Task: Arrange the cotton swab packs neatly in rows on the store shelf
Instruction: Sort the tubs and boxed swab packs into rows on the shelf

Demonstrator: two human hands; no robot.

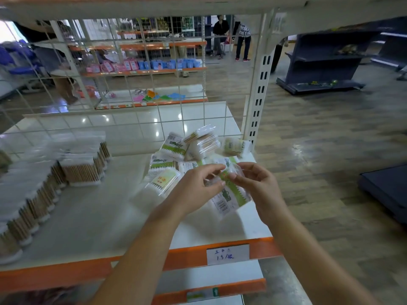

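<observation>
white shelf point(92, 216): swab packs in rows point(44, 190) left, loose pile point(189, 150) right.

Place: a retail shop.
Fixture: white metal shelf with an orange front edge point(88, 216).
Label: handwritten white price tag point(228, 254) on that edge.
Behind the shelf: white wire grid back panel point(110, 69), then orange-edged racks of pink and blue packets point(145, 64).
Right of the shelf: dark blue gondola unit point(319, 60).

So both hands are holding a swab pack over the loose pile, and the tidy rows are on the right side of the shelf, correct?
Not quite. The head view shows the tidy rows on the left side of the shelf. The rest holds: the left hand and right hand hold a swab pack over the loose pile.
</observation>
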